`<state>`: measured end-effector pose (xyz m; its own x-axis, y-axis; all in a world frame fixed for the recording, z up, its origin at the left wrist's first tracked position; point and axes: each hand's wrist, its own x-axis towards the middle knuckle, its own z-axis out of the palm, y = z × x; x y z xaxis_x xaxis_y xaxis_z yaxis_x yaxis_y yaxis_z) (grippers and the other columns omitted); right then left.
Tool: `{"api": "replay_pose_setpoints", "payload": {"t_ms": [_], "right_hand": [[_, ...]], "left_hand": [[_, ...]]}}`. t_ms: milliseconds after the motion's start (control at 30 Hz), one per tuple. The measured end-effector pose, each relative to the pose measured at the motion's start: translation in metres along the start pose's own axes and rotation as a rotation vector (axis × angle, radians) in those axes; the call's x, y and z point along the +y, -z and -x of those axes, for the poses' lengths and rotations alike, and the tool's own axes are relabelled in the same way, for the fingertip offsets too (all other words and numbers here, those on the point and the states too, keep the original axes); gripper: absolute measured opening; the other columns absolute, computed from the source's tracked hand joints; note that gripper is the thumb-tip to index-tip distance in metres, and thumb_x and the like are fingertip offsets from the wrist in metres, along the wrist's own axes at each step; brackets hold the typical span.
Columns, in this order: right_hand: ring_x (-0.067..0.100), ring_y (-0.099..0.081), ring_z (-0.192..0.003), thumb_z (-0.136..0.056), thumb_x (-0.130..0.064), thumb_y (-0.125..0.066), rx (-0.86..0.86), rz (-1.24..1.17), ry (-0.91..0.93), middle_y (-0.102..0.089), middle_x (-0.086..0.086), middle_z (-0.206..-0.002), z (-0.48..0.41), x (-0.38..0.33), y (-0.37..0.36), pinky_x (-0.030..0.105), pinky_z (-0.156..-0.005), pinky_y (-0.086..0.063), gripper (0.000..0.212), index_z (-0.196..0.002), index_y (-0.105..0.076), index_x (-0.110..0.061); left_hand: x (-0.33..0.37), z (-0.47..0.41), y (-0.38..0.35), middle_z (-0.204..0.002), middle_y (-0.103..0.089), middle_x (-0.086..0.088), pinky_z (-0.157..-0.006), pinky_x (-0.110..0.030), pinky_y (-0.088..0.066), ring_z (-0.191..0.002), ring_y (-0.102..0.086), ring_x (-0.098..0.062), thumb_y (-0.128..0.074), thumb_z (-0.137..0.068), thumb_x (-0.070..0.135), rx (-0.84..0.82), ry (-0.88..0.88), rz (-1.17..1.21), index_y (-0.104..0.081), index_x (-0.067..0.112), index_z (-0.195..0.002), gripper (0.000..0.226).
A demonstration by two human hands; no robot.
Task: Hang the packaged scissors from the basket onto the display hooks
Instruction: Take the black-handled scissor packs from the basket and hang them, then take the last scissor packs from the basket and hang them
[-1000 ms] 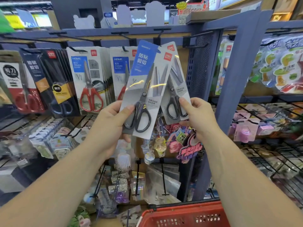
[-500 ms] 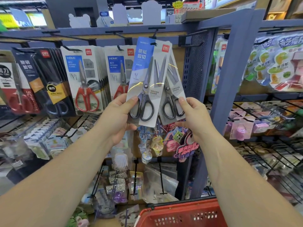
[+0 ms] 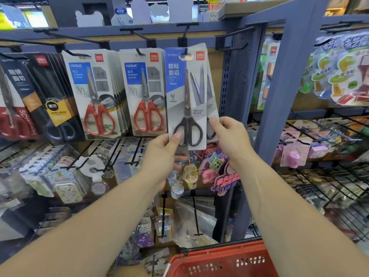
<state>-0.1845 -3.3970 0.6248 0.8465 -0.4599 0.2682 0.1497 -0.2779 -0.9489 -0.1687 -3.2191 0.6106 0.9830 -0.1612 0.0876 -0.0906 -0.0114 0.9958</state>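
At the far left of the rack hang black packs of scissors (image 3: pixel 50 92). Just right of them are two rows of packs with red-handled scissors (image 3: pixel 97 120), each row on its own peg.

Next to the right, the front pack (image 3: pixel 179 80) is blue and grey and holds black-handled scissors. It stands upright against the rack with its top hole at the tip of a black hook (image 3: pixel 184 34). Whether the hook passes fully through the hole I cannot tell. The left hand (image 3: pixel 161 156) pinches this pack at its lower left corner, with the thumb on the front beside the handle loop and the fingers behind the card.

A second pack (image 3: pixel 210 90) of the same kind sits just behind it and slightly to the right, mostly covered by the front one. The right hand (image 3: pixel 229 138) pinches its lower right edge, thumb on the front.

Further right come a dark mesh panel (image 3: pixel 235 76), a blue post (image 3: pixel 283 96), and bags of bright toys (image 3: pixel 339 70) on the far right.

Near the bottom, just right of centre, is the rim of a red basket (image 3: pixel 219 262). What lies in it is out of view.
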Motion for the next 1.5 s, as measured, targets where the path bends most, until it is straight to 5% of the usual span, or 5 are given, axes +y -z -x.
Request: {"api": "replay_pose_setpoints", "payload": {"t_ms": [400,633,767,1000,1500], "right_hand": [[0.011,-0.051,-0.074,-0.107,-0.054,-0.044,-0.048,0.072,0.005,-0.055,-0.01,-0.08,-0.031,0.014,-0.025,0.04,-0.079,-0.051,0.039,-0.104,-0.064,-0.021],[0.012,-0.059,-0.089,-0.108,-0.048,-0.046,-0.026,0.084,-0.019,-0.064,-0.008,-0.097,-0.021,0.016,-0.014,0.034,-0.076,-0.048,0.034,-0.114,-0.065,-0.021],[0.013,-0.064,-0.101,-0.106,-0.041,-0.054,-0.034,0.067,-0.026,-0.066,-0.014,-0.099,-0.004,0.022,0.004,0.036,-0.087,-0.053,0.018,-0.096,-0.064,-0.03],[0.007,-0.062,-0.085,-0.101,-0.035,-0.064,-0.097,0.097,0.013,-0.068,-0.01,-0.097,0.044,0.044,0.041,0.026,-0.076,-0.048,0.011,-0.101,-0.069,-0.025],[0.018,-0.063,-0.082,-0.093,-0.032,-0.077,-0.396,0.538,-0.684,-0.074,0.006,-0.091,0.265,0.252,0.101,0.022,-0.068,-0.046,0.022,-0.094,-0.072,-0.011]], "left_hand": [[-0.016,-0.048,-0.027,-0.08,-0.059,0.003,-0.048,-0.029,-0.048,-0.063,-0.071,-0.024,-0.056,-0.108,0.039,0.147,-0.002,-0.07,-0.055,0.018,-0.083,0.033],[-0.016,-0.037,-0.029,-0.081,-0.067,-0.002,-0.075,-0.058,-0.063,-0.073,-0.076,-0.025,-0.057,-0.099,0.059,0.164,-0.04,-0.184,-0.061,0.012,-0.086,0.049],[-0.017,-0.018,-0.022,-0.088,-0.072,-0.012,-0.077,-0.048,-0.055,-0.086,-0.069,-0.032,-0.061,-0.099,0.057,0.225,-0.081,-0.396,-0.066,0.015,-0.085,0.045],[-0.026,0.041,-0.001,-0.142,-0.064,-0.001,-0.107,-0.029,-0.042,-0.134,-0.058,-0.02,-0.07,-0.099,0.043,0.178,-0.153,-0.602,-0.058,0.015,-0.146,0.056],[-0.231,0.216,0.071,-0.145,-0.062,-0.015,-0.115,-0.043,-0.038,-0.134,-0.056,-0.035,-0.066,-0.082,0.047,-0.166,0.062,-0.912,-0.065,0.006,-0.138,0.069]]}}
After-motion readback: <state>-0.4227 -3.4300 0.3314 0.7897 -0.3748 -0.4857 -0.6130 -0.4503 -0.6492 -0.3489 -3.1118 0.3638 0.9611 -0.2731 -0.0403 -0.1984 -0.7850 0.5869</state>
